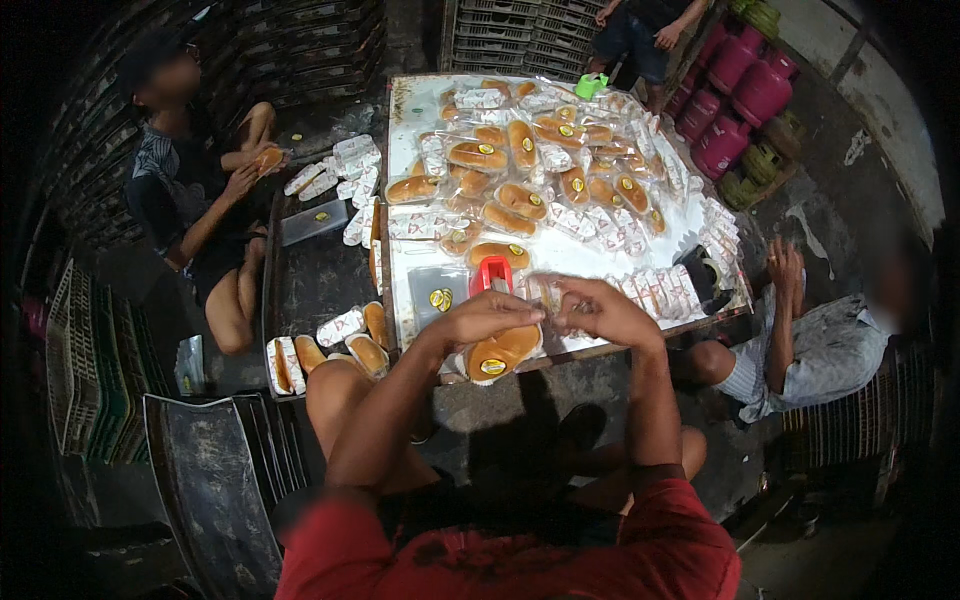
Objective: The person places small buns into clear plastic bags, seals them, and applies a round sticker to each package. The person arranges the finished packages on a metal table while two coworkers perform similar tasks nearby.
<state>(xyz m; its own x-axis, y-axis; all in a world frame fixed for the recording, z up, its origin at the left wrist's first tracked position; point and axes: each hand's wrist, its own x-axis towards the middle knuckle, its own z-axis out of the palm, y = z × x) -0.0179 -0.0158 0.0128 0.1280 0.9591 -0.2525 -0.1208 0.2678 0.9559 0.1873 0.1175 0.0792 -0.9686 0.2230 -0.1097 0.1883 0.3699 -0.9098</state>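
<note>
A golden bread roll (502, 354) with a round yellow sticker hangs over the table's near edge, in a white paper liner and clear plastic. My left hand (487, 319) pinches the gathered plastic just above the roll. Beside it, my right hand (604, 309) has its thumb and fingers curled close to my left fingertips. Clear plastic shows near them, but whether the right fingers grip it is unclear. Directly behind my left hand stands a red tape dispenser (495, 271). A stack of round yellow stickers (441, 300) lies on a clear sheet to the left.
Many bagged rolls (523, 142) cover the white tabletop (409, 101). A black tape dispenser (703, 276) stands at the right corner. Unbagged rolls (367, 352) rest on a dark tray (319, 281) at left. People sit left and right; another stands behind, near pink gas cylinders (763, 88).
</note>
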